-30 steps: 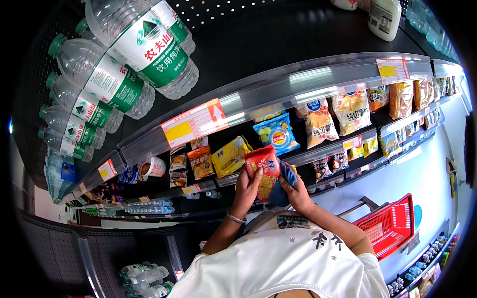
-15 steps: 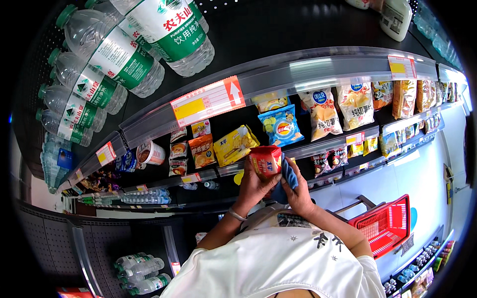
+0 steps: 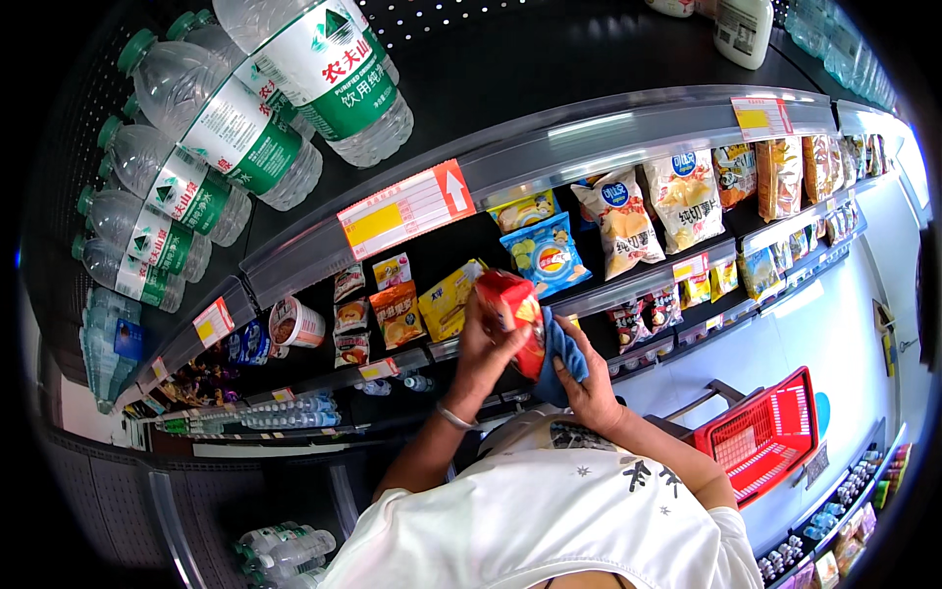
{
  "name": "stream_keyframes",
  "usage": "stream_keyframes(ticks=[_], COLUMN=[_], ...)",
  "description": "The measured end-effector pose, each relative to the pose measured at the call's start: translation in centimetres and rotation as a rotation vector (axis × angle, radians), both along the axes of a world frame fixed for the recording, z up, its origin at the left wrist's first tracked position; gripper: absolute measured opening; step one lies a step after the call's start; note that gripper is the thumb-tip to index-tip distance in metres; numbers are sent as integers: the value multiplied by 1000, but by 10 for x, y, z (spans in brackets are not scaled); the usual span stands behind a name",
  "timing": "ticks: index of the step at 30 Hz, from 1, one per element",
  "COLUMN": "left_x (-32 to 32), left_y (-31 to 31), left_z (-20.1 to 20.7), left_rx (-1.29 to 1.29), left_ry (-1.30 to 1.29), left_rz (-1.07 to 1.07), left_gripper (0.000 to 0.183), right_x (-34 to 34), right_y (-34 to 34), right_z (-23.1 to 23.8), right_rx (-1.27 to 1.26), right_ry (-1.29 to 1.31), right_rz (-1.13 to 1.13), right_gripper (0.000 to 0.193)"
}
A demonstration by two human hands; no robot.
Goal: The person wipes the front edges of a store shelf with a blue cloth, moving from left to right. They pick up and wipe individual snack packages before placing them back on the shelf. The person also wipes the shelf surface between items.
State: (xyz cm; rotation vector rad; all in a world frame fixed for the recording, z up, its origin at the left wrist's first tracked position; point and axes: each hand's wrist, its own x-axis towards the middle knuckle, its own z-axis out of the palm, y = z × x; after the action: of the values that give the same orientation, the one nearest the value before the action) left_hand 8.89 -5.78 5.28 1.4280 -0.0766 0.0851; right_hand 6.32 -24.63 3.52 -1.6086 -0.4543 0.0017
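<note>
In front of my chest, my left hand (image 3: 483, 358) is closed round a red snack packet (image 3: 513, 306), tilted and somewhat blurred. A blue cloth (image 3: 561, 361) is bunched in my right hand (image 3: 589, 385), pressed against the packet's right side. Just beyond my hands is the snack shelf. On it lie a yellow packet (image 3: 448, 297), partly covered by the red one, and a blue chip bag (image 3: 546, 254). Orange packets (image 3: 397, 314) lie farther left, near a paper cup (image 3: 296, 323).
Large water bottles (image 3: 245, 128) stand on the upper shelf at the left, above the shelf edge with its price tag (image 3: 405, 209). White chip bags (image 3: 684, 201) stand farther right. A red shopping basket (image 3: 760, 437) is at my right. Smaller bottles (image 3: 285, 555) are at lower left.
The red packet has turned from facing up to a steeper tilt in my left hand. The blue cloth has moved along its right side. The view has shifted slightly.
</note>
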Motion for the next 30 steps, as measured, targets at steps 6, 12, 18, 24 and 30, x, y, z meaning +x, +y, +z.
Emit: stream_keyframes(ticks=[6,12,18,24,30], left_x=[63,117,167,154,96], left_y=[72,103,143,141,105], left_z=[39,63,-8,-26,-17], left_rx=[651,1137,1376,1340,1295], left_ry=[-292,-97,-163,-275,-413], left_rz=[211,90,32,125,219], left_gripper=[83,75,78,65,57], right_x=[-5,-12,-15,-14,-9], right_y=[0,-2,0,1,0], right_z=[-12,-9,-18,-13,-17], right_rx=[17,5,4,-25,-34], right_ry=[70,94,102,135,185], right_rz=[69,18,37,33,96], right_gripper=[44,40,40,40,39])
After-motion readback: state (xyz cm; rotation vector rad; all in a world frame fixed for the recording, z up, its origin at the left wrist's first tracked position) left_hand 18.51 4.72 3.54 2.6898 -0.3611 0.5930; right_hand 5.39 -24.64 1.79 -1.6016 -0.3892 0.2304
